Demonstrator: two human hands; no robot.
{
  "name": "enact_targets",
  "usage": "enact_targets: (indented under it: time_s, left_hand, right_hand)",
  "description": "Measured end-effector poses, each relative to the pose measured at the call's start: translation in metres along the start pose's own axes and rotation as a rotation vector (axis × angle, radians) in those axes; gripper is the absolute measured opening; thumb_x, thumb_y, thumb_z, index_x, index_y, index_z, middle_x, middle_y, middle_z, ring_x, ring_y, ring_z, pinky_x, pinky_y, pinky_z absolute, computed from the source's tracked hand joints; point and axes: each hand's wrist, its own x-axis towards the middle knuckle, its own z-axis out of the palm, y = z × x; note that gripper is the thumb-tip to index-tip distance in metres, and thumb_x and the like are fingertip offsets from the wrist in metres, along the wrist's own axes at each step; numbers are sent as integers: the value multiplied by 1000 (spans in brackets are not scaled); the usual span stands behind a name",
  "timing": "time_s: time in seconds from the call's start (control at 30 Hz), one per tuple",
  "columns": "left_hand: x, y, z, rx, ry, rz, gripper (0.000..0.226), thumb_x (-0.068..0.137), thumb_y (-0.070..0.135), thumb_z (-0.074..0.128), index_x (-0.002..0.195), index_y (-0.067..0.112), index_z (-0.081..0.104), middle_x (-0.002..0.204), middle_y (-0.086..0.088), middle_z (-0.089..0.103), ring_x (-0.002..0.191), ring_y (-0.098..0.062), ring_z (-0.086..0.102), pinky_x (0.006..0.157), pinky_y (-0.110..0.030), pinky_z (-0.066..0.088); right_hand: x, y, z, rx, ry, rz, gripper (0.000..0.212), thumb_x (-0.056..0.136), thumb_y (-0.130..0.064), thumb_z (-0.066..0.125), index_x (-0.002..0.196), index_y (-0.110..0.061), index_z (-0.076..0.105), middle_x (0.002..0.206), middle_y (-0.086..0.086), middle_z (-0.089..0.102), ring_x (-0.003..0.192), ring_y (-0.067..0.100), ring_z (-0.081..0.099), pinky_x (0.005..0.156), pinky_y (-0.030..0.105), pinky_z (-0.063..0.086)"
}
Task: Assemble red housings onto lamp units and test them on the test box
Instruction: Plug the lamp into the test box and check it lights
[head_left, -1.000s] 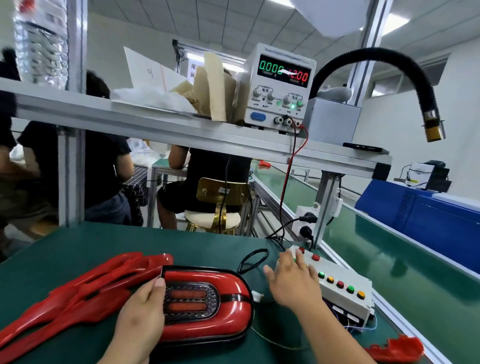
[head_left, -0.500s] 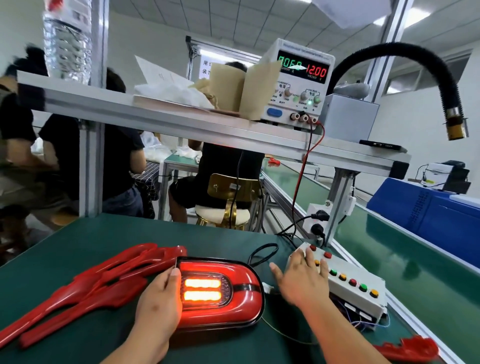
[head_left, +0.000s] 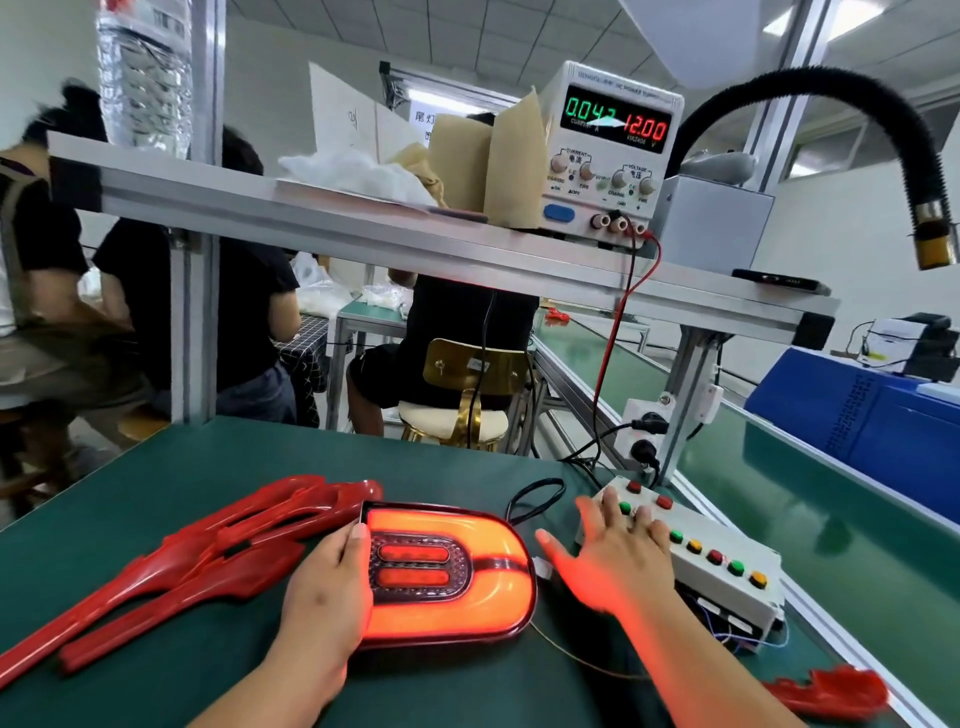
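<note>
Lit zone on the lamp unit (head_left: 447, 577) has switched: the outer U-band now glows orange-red, where the two centre bars burned bright 0.5 s ago; those bars are dim red now. R hand (head_left: 618, 556) has slid further along the test box (head_left: 727, 577), just right of the lamp, fingers spread & flat over the btn rows. PSU (head_left: 613, 145), on the shelf above & behind the lamp, shows a lower current, 12.00 V. L hand (head_left: 322, 587) grips the lamp's left end, thumb along the lens edge. Spare red housings (head_left: 208, 551) lie stacked left of the lamp, tips reaching its corner.

Step, I reckon: cycling btns to check each function. To do it well, press one btn at a time, wait till the glow settles, check PSU current & keep the lamp pinned so the lead at its right end isn't tugged.

Hard to tell: R hand is blurred, so can't say which btn is down. L hand's other fingers are hidden under the palm. Last current digit is glared out.
</note>
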Motion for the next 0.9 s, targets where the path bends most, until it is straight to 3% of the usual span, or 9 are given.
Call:
enact_targets:
  time_s: [0.23,0.33,0.47,0.6,0.77,0.9]
  left_hand:
    - [3,-2,0,-7,5,8,36,104,35,41,125,19,65,118,0,67,112,-19,60,107,-42,42]
    - [4,-4,0,-35,-1,14,34,104,32,41,123,19,66,115,0,67,110,-18,60,100,-36,44]
    - [6,-7,-1,-47,-34,13,33,105,31,40,116,19,69,110,-2,71,107,-22,64,101,-47,47]
    - [4,-6,-3,-76,-70,26,32,105,30,40,111,20,70,105,-5,74,103,-24,67,96,-47,51]
    - [1,-2,-3,-107,-43,42,26,104,26,44,103,26,70,100,5,72,97,-8,65,77,-22,46]
    - [0,-1,-3,-108,-43,42,22,104,26,44,109,29,65,97,12,67,94,-1,60,76,-20,43]
  right_hand:
    - [4,-5,-2,35,16,23,93,77,-87,3,152,-34,9,164,7,8,145,47,11,115,54,8]
    - [4,-6,-3,39,39,24,92,76,-87,3,150,-34,14,163,8,14,144,46,14,114,55,10]
    - [2,-9,-5,50,22,38,92,76,-88,7,150,-35,16,163,9,14,145,47,11,114,57,5]
    - [1,-9,-5,49,19,34,95,75,-90,7,150,-33,16,163,9,12,145,47,10,115,58,5]
    - [1,-7,-6,16,37,32,98,72,-92,6,147,-33,22,161,7,21,140,46,21,111,54,15]
    - [2,-7,-14,44,-7,29,96,72,-91,10,147,-32,23,160,7,24,140,46,23,111,54,16]
